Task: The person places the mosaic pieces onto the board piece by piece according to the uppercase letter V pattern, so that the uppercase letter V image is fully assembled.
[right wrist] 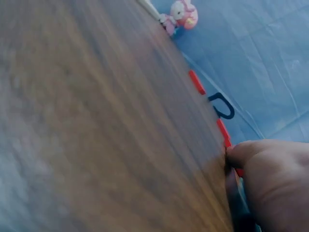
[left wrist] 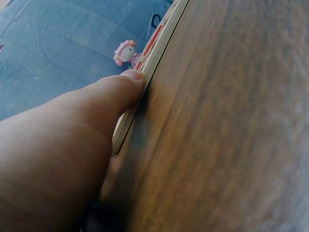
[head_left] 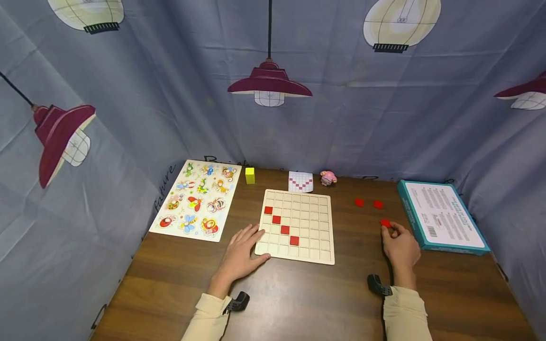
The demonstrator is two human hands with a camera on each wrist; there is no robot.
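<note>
A pale wooden grid board (head_left: 313, 227) lies mid-table, with several red tiles (head_left: 285, 229) set in its squares along a diagonal. My left hand (head_left: 241, 253) rests at the board's lower left corner, fingers fairly straight; its thumb (left wrist: 128, 82) touches the near edge in the left wrist view. Right of the board, my right hand (head_left: 401, 246) pinches a red square tile (head_left: 385, 223) at the table surface. That tile is mostly hidden behind the thumb in the right wrist view. Two more red tiles, one left (head_left: 359, 202) and one right (head_left: 377, 204), lie just beyond this hand.
Behind the board are a pattern card (head_left: 300, 181) with a red V of squares, a pink figurine (head_left: 328, 178) and a yellow block (head_left: 250, 175). An insect puzzle board (head_left: 196, 201) lies left. A teal-edged box (head_left: 445, 215) stands right, close to my right hand. A curtain hangs behind.
</note>
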